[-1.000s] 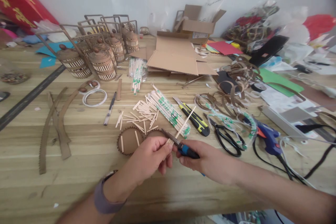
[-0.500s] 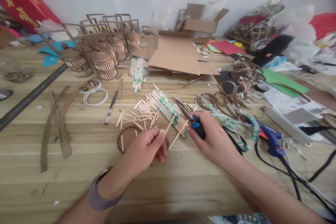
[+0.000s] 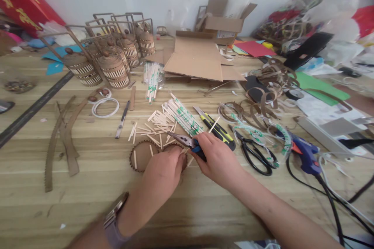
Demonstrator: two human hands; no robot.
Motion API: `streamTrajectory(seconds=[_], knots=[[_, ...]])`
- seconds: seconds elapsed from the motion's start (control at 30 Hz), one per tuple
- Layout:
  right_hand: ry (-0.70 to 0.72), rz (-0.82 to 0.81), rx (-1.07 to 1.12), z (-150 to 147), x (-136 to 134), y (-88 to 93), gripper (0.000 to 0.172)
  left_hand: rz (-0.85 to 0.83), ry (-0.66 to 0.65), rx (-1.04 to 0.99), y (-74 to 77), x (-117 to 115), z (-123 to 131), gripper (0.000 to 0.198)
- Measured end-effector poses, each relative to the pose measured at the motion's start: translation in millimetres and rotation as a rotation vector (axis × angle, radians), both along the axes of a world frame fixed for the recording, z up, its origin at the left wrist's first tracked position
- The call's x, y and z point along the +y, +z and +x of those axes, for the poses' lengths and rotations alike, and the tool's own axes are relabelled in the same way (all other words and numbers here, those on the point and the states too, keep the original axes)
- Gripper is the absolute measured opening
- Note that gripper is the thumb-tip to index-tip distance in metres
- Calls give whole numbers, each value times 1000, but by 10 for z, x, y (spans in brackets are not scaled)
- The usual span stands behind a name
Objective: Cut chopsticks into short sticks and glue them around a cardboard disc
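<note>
My right hand [image 3: 213,155] is closed around the blue-and-black handles of pliers [image 3: 181,139], whose jaws point left over the sticks. Right against it, my left hand [image 3: 165,167] pinches a thin wooden stick [image 3: 186,150] at the pliers; most of that stick is hidden by the fingers. Beneath and beside the left hand lie two cardboard discs with toothed rims; the left disc [image 3: 143,158] has short sticks on it. Cut stick pieces [image 3: 159,122] are scattered just beyond. Wrapped chopsticks [image 3: 184,116] with green print lie behind the pliers.
A yellow-black utility knife [image 3: 217,128], black scissors [image 3: 255,155] and a blue glue gun [image 3: 305,153] lie to the right. Toward the back stand several lantern-like stick models [image 3: 113,68] and flattened cardboard [image 3: 195,60]. Cardboard strips [image 3: 68,140] and a craft knife [image 3: 122,120] are at left.
My right hand has moved left and down with the pliers, bringing them to the stick in my left hand. The utility knife and scissors are now uncovered.
</note>
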State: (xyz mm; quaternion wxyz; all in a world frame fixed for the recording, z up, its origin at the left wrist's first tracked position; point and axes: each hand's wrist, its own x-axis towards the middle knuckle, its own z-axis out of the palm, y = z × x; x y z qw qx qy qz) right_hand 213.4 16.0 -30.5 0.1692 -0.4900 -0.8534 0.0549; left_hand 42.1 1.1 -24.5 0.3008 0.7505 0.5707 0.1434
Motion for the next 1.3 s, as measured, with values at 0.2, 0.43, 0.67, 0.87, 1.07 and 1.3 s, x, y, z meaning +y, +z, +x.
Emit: streamTrajectory(seconds=[0.2, 0.43, 0.67, 0.87, 1.07, 1.3], knots=[[-80, -23, -37, -46, -40, 3, 4, -8, 48, 41, 2, -35, 8, 25], [-121, 1, -99, -128, -72, 6, 5, -55, 105, 124, 57, -59, 90, 21], [-29, -317, 266, 84, 108, 168, 10, -351, 124, -488, 50, 80, -48, 32], [180, -466, 279, 78, 52, 289, 6, -680, 311, -938, 6, 138, -51, 36], [23, -336, 161, 0, 28, 119, 20, -758, 288, -878, -23, 73, 45, 26], [-93, -423, 434, 18, 18, 176, 36, -744, 314, -984, -13, 91, 18, 44]])
